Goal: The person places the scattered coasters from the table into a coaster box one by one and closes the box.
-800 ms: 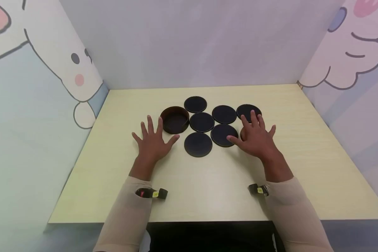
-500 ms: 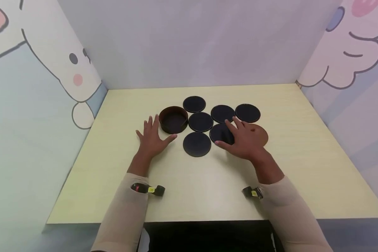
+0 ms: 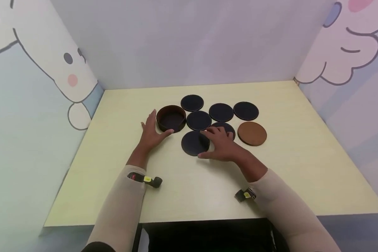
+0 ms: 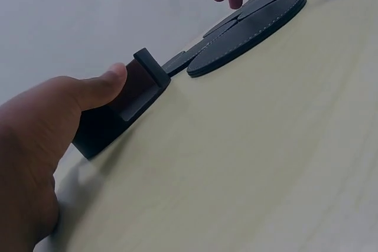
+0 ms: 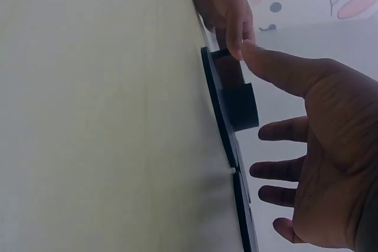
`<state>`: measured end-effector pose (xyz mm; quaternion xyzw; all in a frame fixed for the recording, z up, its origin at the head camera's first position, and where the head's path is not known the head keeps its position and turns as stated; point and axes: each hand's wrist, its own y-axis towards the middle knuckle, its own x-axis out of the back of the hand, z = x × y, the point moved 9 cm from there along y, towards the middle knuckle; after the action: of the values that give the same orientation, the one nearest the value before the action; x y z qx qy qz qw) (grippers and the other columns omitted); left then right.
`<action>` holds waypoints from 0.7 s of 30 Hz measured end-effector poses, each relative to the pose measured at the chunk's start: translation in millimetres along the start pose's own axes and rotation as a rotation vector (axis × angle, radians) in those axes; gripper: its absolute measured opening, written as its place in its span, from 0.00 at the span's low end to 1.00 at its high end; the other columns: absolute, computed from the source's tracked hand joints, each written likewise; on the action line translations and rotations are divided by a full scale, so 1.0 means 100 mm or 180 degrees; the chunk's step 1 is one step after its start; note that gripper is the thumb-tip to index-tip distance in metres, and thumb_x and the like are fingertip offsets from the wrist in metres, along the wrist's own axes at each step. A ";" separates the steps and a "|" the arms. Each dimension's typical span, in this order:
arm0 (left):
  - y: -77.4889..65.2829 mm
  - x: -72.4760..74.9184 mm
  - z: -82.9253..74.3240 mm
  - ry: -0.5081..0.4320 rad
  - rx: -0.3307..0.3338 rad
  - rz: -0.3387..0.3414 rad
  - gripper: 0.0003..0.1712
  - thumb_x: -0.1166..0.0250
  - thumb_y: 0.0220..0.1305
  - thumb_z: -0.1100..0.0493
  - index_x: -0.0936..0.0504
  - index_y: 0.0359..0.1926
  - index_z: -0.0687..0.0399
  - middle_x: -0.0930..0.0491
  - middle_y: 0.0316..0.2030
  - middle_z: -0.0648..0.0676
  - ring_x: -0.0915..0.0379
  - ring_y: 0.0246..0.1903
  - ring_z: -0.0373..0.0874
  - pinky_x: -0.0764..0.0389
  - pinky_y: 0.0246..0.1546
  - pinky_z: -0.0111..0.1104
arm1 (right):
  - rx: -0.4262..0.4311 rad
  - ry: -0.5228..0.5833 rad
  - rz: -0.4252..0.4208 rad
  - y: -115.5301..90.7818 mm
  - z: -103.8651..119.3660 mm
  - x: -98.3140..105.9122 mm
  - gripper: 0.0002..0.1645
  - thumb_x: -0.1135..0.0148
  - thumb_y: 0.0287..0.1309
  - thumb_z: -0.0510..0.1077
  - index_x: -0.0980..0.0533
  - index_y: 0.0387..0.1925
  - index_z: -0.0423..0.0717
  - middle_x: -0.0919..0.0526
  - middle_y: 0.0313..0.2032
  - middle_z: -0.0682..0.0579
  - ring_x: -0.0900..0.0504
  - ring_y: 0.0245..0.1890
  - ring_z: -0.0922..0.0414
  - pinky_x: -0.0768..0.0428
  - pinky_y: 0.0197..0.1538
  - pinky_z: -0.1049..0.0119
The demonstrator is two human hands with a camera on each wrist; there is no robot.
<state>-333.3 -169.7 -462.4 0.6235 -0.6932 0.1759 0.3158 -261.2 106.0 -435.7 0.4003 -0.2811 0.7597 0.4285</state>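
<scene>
My left hand [image 3: 152,134] is at the left and front of a round dark coaster holder [image 3: 173,122], fingers along its left side. In the left wrist view, the thumb [image 4: 103,90] overlaps the holder [image 4: 106,128], which has a gap in its wall; contact is hard to judge. My right hand [image 3: 222,145] hovers with thumb and fingers spread over the right edge of the front black coaster [image 3: 192,143], partly covering another black coaster [image 3: 226,127] behind it. The right wrist view shows this hand [image 5: 325,146] holding nothing.
More round black coasters lie flat on the pale table [image 3: 302,168]: a middle one [image 3: 198,120], a back one [image 3: 192,103], and two at right [image 3: 221,112]. A brown coaster [image 3: 252,133] lies right of the right hand. Walls border the table's back and sides.
My right hand has moved left and toward me, from beside the brown coaster to the front black one, uncovering the brown coaster. My left hand has drawn closer around the holder.
</scene>
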 end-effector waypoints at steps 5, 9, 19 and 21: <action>0.05 -0.02 0.00 -0.0038 -0.0096 0.0022 0.70 0.24 0.66 0.35 0.57 0.89 0.61 0.56 0.89 0.63 0.63 0.90 0.59 0.75 0.86 0.69 | 0.0025 -0.0235 0.0043 0.08 0.06 -0.06 0.60 0.20 0.54 0.70 0.33 0.83 0.56 0.34 0.80 0.40 0.39 0.76 0.36 0.39 0.64 0.30; 0.10 -0.02 0.00 -0.0099 -0.0122 0.0004 0.71 0.25 0.66 0.32 0.58 0.88 0.64 0.57 0.89 0.66 0.64 0.90 0.61 0.72 0.87 0.67 | 0.0018 -0.0426 0.0048 0.13 0.11 -0.08 0.60 0.20 0.54 0.71 0.32 0.82 0.55 0.32 0.78 0.41 0.37 0.75 0.38 0.38 0.62 0.33; 0.09 -0.04 -0.01 -0.0169 -0.0068 0.0097 0.65 0.24 0.69 0.47 0.58 0.88 0.66 0.56 0.89 0.67 0.62 0.89 0.63 0.70 0.89 0.63 | -0.0067 -0.0823 0.0110 0.21 0.29 -0.17 0.60 0.23 0.57 0.74 0.32 0.82 0.52 0.29 0.73 0.38 0.33 0.71 0.38 0.34 0.63 0.36; 0.08 -0.03 -0.01 -0.0159 -0.0030 0.0113 0.65 0.25 0.69 0.48 0.59 0.88 0.65 0.56 0.89 0.66 0.62 0.89 0.63 0.70 0.89 0.62 | -0.0062 -0.0827 0.0108 0.23 0.32 -0.17 0.60 0.23 0.57 0.73 0.33 0.82 0.52 0.29 0.72 0.38 0.31 0.70 0.38 0.34 0.63 0.36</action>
<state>-341.1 -165.7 -462.6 0.6138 -0.7126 0.1626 0.2982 -264.3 63.6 -435.6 0.4863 -0.3484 0.7058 0.3794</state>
